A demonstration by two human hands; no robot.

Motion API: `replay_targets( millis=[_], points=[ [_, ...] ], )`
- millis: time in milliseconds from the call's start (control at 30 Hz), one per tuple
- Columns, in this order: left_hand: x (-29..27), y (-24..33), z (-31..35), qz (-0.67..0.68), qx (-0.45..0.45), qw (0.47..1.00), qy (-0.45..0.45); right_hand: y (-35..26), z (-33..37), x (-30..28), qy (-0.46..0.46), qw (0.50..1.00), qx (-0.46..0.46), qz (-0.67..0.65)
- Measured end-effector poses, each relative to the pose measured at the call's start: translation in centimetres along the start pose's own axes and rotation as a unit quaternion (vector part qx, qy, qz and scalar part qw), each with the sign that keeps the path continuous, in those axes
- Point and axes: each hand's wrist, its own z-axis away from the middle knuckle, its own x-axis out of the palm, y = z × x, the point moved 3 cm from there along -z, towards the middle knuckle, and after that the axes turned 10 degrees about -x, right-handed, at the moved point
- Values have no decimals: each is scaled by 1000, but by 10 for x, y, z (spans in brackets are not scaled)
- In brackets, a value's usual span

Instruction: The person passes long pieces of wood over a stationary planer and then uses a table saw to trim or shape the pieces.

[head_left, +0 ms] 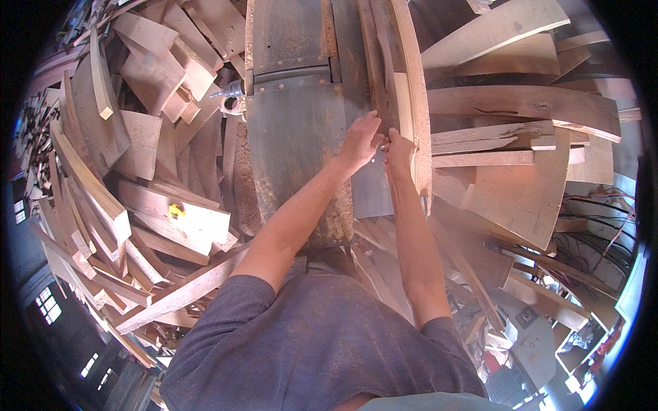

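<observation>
A long brown wooden board (374,65) stretches away from me over the metal bed (295,130) of a woodworking machine, beside an upright pale wooden guide (421,103). My left hand (361,142) has its fingers curled at the board's near end. Close against it, my right hand (399,152) is closed on the same end, next to the guide. The knuckles cover the board's tip and part of the grip. Sawdust and rust-coloured patches mark the near part of the bed.
Piles of boards and offcuts (140,144) crowd the left side, with a small yellow object (176,212) on one. More planks (521,109) lie stacked on the right. Dark cables (603,226) hang at the far right. A metal fitting (233,104) juts from the machine's left edge.
</observation>
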Motion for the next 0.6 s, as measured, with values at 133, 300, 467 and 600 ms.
replay_targets(
  millis=[133,300,467,600],
  points=[
    [1,-1,-4,-3,1,1000,-2,3,-6,1,-6,1000,-9,-7],
    [-2,0,-5,4,9,999,36,-3,-6,6,-7,1000,6,-15],
    [-2,-1,-9,3,3,1000,19,-6,-8,6,-13,1000,17,9],
    [0,-3,-14,1,5,1000,2,0,-13,6,-13,999,4,-35]
  ],
)
